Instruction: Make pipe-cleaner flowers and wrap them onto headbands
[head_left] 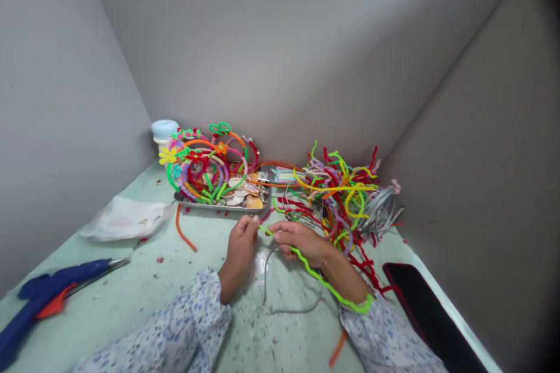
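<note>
A lime green pipe cleaner point(315, 275) runs from between my two hands across my right wrist to the sleeve cuff, where its end is curled. My left hand point(244, 240) is closed, thumb and fingers pinched on the short end of it. Just to the right, my right hand point(298, 240) pinches the same strand between thumb and fingers. A thin grey wire point(297, 310) curves below the hands, over the pale green table point(258, 341). Both hands are over the table's middle, in front of the metal tray.
Colourful headbands stand on a metal tray point(223, 207) of round pieces. A tangled pipe-cleaner pile point(350, 192) lies right of it. Blue-handled pliers point(56, 288) and a plastic bag point(129, 218) are left; a black phone point(431, 315) is at right. A blue-lidded container point(164, 131) stands behind.
</note>
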Demonstrator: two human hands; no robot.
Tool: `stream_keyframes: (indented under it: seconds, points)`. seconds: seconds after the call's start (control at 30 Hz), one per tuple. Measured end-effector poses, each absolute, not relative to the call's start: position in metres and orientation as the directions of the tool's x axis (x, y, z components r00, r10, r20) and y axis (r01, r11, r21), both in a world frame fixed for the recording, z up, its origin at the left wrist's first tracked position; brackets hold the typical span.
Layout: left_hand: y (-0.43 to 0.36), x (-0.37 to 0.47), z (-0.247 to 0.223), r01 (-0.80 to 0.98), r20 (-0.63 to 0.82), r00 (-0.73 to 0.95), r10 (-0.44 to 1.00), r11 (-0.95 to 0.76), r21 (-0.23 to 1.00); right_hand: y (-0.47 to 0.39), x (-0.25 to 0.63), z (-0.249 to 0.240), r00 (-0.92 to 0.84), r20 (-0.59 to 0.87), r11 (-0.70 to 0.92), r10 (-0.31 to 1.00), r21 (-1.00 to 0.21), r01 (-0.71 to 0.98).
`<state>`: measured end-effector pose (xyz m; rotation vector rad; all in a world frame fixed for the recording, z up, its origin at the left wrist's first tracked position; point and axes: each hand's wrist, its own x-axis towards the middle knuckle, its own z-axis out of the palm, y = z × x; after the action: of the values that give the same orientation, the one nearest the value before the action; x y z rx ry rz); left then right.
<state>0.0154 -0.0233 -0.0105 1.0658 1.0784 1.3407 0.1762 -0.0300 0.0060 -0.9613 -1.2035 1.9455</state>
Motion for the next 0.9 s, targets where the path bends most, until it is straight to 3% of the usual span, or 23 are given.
stream_keyframes:
  seconds: [0.47,0.9]
  points:
    - [-0.0234,0.0184,-0.0070,-0.206,-0.011,-0.051,0.999,0.000,0.979,-0.0305,0.1771,0.0101,-0.536,-0.236,-0.348,0.810,-0.930,-0.116]
    - [-0.0263,0.0180,-0.0068,-0.144,0.051,-0.067,0.996,-0.060,0.988,-0.0287,0.1824,0.0019,-0.536,-0.266,-0.396,0.801,-0.907,-0.142]
